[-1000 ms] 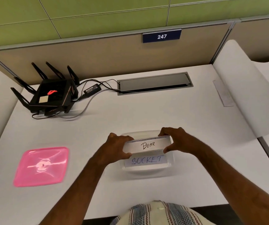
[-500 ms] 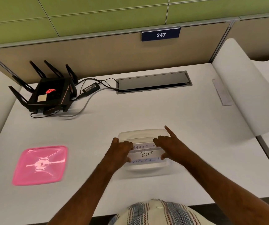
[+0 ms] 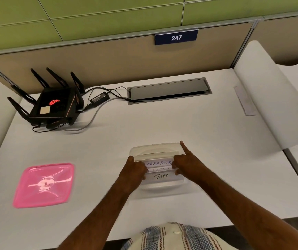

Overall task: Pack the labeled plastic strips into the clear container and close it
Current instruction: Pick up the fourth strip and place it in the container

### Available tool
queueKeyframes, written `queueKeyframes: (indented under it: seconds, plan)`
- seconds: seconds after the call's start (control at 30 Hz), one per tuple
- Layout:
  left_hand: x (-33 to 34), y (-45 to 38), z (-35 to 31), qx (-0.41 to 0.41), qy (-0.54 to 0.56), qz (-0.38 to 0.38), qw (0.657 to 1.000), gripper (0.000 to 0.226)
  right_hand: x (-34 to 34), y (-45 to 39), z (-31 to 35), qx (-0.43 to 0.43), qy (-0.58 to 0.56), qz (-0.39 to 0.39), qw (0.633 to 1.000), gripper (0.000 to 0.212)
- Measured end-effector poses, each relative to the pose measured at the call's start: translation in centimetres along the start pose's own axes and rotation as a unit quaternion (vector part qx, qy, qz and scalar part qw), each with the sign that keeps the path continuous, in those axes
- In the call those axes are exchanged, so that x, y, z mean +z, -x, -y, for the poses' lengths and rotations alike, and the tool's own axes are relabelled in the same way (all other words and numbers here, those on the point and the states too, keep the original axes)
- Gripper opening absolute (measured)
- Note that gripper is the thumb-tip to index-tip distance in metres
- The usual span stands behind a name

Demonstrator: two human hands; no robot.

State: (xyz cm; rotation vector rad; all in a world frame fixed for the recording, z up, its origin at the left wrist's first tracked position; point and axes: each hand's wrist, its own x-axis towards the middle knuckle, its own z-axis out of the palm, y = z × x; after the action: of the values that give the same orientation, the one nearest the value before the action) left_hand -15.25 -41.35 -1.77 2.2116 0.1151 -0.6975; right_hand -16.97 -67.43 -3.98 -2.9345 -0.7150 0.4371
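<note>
A clear container (image 3: 155, 147) sits on the white desk in front of me, its lid off. Inside lie labeled plastic strips: one reads LABRADOR (image 3: 157, 162), one reads BEAR (image 3: 161, 176), and a partly hidden strip (image 3: 158, 169) lies between them. My left hand (image 3: 135, 171) grips the left ends of the strips. My right hand (image 3: 187, 164) holds their right ends, with its index finger pointing up over the container's far right rim. The pink lid (image 3: 44, 184) lies flat on the desk to the left.
A black router (image 3: 51, 105) with antennas and its cables sit at the back left. A grey cable hatch (image 3: 168, 91) is set into the desk at the back. White dividers (image 3: 263, 98) flank both sides. My striped shirt (image 3: 177, 237) shows at the bottom.
The BEAR strip has gone down into the container, covering the SOCKET strip. Both hands have moved to the strips behind it, and the LABRADOR strip now shows.
</note>
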Motion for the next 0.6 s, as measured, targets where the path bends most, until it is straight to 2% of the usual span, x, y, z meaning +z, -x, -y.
queueKeyframes:
  seconds: [0.13,0.27,0.33,0.43,0.53,0.6]
  plan:
    - [0.3,-0.2,0.2,0.036,-0.074,-0.004,0.997,0.029,0.4,0.0,-0.1,0.0,0.014,-0.011,1.0,0.016]
    - [0.9,-0.8,1.0,0.108,-0.2,-0.007,0.974,0.02,0.5,0.0,0.0,0.006,0.021,-0.007,1.0,0.019]
    - [0.9,-1.0,1.1,0.157,-0.307,-0.011,0.939,0.017,0.4,0.0,0.0,0.009,0.029,-0.002,1.0,0.021]
    - [0.9,-1.0,0.9,0.206,-0.394,-0.027,0.895,0.024,0.3,0.2,0.1,0.009,0.041,0.006,0.999,0.024]
    - [1.2,-1.2,-0.3,0.248,-0.406,-0.039,0.879,0.023,0.3,0.7,0.0,-0.002,0.021,-0.014,1.0,0.027]
    - [1.3,-1.6,-1.2,0.263,-0.379,-0.053,0.886,0.018,0.1,1.2,-0.4,-0.009,-0.015,-0.056,0.998,0.03]
